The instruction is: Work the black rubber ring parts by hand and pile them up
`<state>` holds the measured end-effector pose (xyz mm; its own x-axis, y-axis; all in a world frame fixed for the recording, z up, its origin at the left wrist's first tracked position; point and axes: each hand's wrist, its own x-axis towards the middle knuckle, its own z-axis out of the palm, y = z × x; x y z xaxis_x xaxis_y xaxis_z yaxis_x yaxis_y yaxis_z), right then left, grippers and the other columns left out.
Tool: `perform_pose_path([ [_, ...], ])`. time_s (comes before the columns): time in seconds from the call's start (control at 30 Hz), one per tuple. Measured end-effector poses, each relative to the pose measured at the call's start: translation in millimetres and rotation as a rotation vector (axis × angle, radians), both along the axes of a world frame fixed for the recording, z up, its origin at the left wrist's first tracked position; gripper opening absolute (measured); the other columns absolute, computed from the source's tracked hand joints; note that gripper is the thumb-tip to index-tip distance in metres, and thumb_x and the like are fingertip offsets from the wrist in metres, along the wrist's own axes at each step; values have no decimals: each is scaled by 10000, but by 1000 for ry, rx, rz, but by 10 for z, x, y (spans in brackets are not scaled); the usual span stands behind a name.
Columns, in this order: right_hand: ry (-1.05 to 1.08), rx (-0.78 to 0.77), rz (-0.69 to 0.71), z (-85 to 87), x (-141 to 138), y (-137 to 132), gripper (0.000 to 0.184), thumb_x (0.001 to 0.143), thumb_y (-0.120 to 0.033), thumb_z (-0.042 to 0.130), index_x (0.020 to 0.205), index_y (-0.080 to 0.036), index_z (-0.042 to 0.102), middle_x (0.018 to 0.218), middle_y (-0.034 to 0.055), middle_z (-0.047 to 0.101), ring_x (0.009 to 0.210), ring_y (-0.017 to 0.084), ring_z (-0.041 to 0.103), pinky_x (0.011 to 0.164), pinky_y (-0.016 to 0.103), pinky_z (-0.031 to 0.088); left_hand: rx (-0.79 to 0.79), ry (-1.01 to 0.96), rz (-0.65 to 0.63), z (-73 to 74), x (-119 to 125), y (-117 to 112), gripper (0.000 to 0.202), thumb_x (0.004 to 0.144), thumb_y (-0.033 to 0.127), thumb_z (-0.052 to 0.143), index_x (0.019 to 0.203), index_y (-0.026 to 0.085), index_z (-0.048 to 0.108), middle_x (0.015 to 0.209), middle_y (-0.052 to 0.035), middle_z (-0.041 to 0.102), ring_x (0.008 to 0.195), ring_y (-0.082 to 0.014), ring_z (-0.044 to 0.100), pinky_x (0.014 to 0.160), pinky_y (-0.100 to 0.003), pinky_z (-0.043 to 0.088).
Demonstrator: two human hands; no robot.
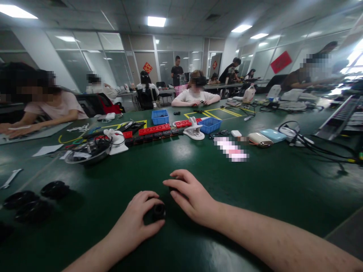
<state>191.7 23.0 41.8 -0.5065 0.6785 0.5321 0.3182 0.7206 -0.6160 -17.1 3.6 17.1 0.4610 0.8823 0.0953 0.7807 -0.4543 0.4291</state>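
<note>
My left hand (136,216) curls its thumb and fingers around a small black cylindrical part (159,212) with a round hole facing me, low over the green table (244,189). Just to the right and a little farther away, my right hand (193,197) has its fingers bent over a dark part (171,188). Most of that second piece is hidden under the fingers, so its kind cannot be made out. The two hands are close together but apart. On the left of the table lie several black ring-shaped parts (55,189).
A wrench (11,178) lies at the far left. Beyond my hands are a metal bowl (87,158) of small items, red power strips (154,129), a white clip (194,130), blue bins (210,124), a phone (231,149) and cables (320,147). Other people sit around the table.
</note>
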Motion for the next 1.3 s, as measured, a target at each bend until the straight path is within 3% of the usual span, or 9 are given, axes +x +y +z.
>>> perform_pose_path([
  [0.07, -46, -115, -82, -70, -13, 100, 223, 794, -148, 546, 1017, -149, 549, 1086, 83, 487, 997, 156, 490, 879, 309, 422, 22, 51, 93, 21, -69, 74, 263, 767, 380, 581, 984, 241, 635, 1081, -61, 571, 1032, -276, 519, 881, -450, 435],
  [0.23, -84, -202, -178, -232, -28, 294, 164, 700, -161, 659, 779, -153, 516, 823, 22, 541, 776, 152, 509, 702, 285, 437, 14, 197, 283, 81, -250, 149, 489, 785, 567, 483, 1036, 178, 640, 1061, -95, 592, 996, -285, 541, 856, -425, 437],
  [0.43, -150, -252, -155, -319, -34, 337, 182, 670, -127, 669, 688, -165, 492, 848, 19, 583, 803, 156, 536, 726, 283, 419, -106, 343, 514, 143, -575, -59, 601, 745, 593, 474, 1103, 128, 604, 1081, -132, 612, 994, -297, 558, 834, -393, 435],
  [0.57, -186, -265, -124, -328, -45, 318, 149, 679, -120, 658, 749, -166, 534, 867, 23, 607, 824, 161, 561, 750, 292, 426, -140, 444, 580, 212, -803, -304, 608, 737, 584, 456, 1078, 106, 615, 1070, -157, 627, 978, -323, 573, 812, -408, 433],
  [0.67, -214, -272, -107, -314, -50, 293, 228, 682, -147, 669, 884, -167, 565, 905, 34, 622, 847, 173, 574, 761, 306, 438, -159, 553, 593, 291, -912, -431, 635, 722, 605, 453, 1097, 118, 614, 1111, -176, 609, 1035, -349, 543, 823, -422, 421],
  [0.87, -265, -248, -77, -272, -50, 234, 295, 700, -150, 654, 986, -151, 582, 1011, 68, 623, 954, 195, 567, 856, 342, 424, -267, 592, 658, 433, -1222, -415, 643, 679, 576, 529, 1141, 133, 592, 1148, -180, 600, 1037, -346, 547, 793, -397, 431],
  [1.03, -292, -218, -59, -272, -47, 213, 302, 710, -155, 644, 1006, -151, 586, 1032, 74, 621, 979, 202, 564, 880, 356, 419, -327, 571, 761, 475, -1584, -427, 645, 724, 544, 521, 1130, 44, 570, 1140, -226, 592, 1034, -360, 546, 774, -373, 425],
  [1.2, -308, -198, -56, -292, -48, 225, 300, 717, -169, 641, 1012, -159, 588, 1037, 71, 620, 982, 204, 564, 883, 357, 420, -358, 513, 857, 442, -1817, -564, 549, 766, 568, 513, 931, 57, 624, 943, -173, 649, 878, -320, 597, 712, -386, 446],
  [1.3, -318, -191, -54, -294, -49, 229, 295, 719, -174, 640, 1009, -155, 589, 1030, 71, 623, 978, 207, 563, 880, 354, 421, -358, 469, 947, 390, -1979, -622, 452, 831, 522, 504, 927, 92, 604, 919, -99, 630, 841, -247, 601, 729, -396, 468],
])
